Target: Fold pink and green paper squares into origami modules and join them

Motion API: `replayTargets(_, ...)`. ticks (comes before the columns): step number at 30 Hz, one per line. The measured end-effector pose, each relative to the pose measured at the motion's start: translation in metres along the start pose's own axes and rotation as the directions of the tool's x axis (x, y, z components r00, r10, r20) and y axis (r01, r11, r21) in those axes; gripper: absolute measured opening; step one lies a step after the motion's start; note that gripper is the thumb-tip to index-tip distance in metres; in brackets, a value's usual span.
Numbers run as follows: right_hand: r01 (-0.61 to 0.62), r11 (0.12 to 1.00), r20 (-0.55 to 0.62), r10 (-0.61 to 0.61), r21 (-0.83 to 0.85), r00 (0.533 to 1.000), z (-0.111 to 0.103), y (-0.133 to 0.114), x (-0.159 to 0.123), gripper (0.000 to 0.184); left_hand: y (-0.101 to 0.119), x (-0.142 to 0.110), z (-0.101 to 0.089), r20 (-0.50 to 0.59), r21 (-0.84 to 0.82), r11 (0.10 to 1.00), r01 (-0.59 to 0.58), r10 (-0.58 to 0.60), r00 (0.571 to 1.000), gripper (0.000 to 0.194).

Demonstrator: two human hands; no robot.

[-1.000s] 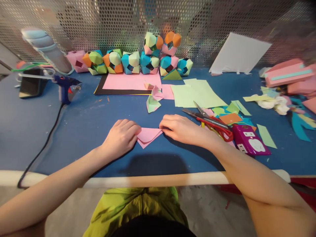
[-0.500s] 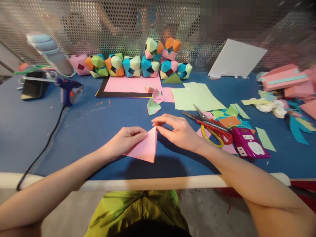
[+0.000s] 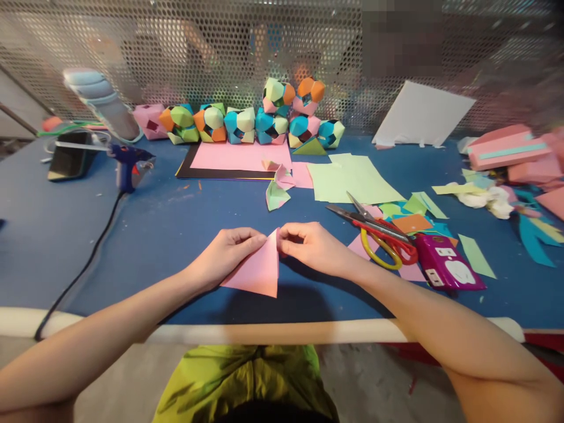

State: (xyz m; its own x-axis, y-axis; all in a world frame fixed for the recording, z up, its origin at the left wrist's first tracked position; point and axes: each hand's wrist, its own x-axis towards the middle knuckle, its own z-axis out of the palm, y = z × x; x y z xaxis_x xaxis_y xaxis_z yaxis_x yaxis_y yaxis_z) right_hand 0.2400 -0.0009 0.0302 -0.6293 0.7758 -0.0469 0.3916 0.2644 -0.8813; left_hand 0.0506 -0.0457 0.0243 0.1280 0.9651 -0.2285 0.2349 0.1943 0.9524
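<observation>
A pink sheet of paper (image 3: 259,270), folded into a triangle-like shape, is held just above the blue table near its front edge. My left hand (image 3: 231,249) grips its left side, thumb on top and the other fingers behind the sheet. At the upper right edge, my right hand (image 3: 311,247) pinches the paper between thumb and curled fingers; the fingertips are partly hidden. Beyond the hands lie small folded pink and green paper pieces (image 3: 277,197). To the right of my right hand rest scissors (image 3: 379,226) with red and yellow handles.
Colourful folded-paper balls (image 3: 240,125) line the back beside a bottle (image 3: 101,106). A glue gun (image 3: 127,167) with a black cord stands left. Light green sheets (image 3: 355,179), paper scraps (image 3: 412,223) and a purple box (image 3: 449,262) lie right of centre. A white board (image 3: 425,114) leans against the mesh.
My right hand's fingers have moved slightly down along the paper's right edge and curled in closer. My left hand keeps its hold. The whole view has shifted slightly.
</observation>
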Motion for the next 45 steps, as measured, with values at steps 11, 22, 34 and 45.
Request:
replayTargets(11,-0.01,1.0,0.096,0.011,-0.005,0.995,0.0005,-0.0024,-0.0026,0.03,0.0036,-0.001,0.0004,0.031,0.169,0.979,-0.116,0.112,0.993,0.032)
replayTargets(22,-0.008,0.998,0.038,0.006,0.067,0.999,0.0028,-0.0045,-0.0033,0.02,0.0042,-0.0038,0.0016,-0.036,0.268,0.951,-0.156,0.171,0.985,0.029)
replayTargets(34,0.061,0.998,-0.061,-0.06,0.012,0.996,0.0059,-0.0075,-0.0057,0.019,0.0076,-0.0057,0.0062,-0.021,0.242,0.963,-0.121,0.13,0.991,0.025)
replayTargets(45,0.036,0.988,-0.018,-0.034,0.153,0.999,0.003,-0.0038,-0.0026,0.022,0.0041,-0.0032,0.0007,0.004,0.257,0.957,-0.132,0.136,0.991,0.03)
